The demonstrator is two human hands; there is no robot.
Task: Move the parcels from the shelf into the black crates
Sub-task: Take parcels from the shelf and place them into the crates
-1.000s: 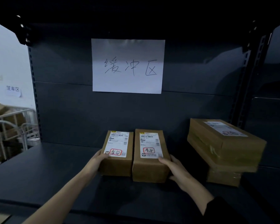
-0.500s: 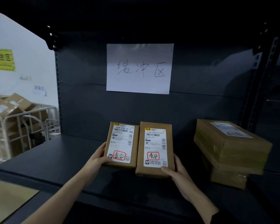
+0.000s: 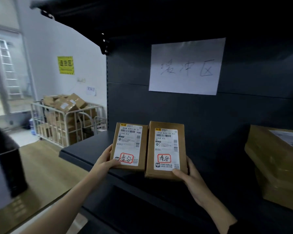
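gripping two small parcels, one per hand. your left hand [image 3: 107, 162] is clamping left parcel [image 3: 128, 146] at near left corner, thumb on label. your right hand [image 3: 191, 176] is clamping right parcel [image 3: 166, 149] at near right corner. both are sitting side by side, touching, over front of shelf [image 3: 81, 152]. labels are tilting toward you, long axes running toward back panel [image 3: 210, 115]. likely handling as stiff, light cardboard, so try supporting undersides. black crate [image 3: 7, 159] is waiting at your left.
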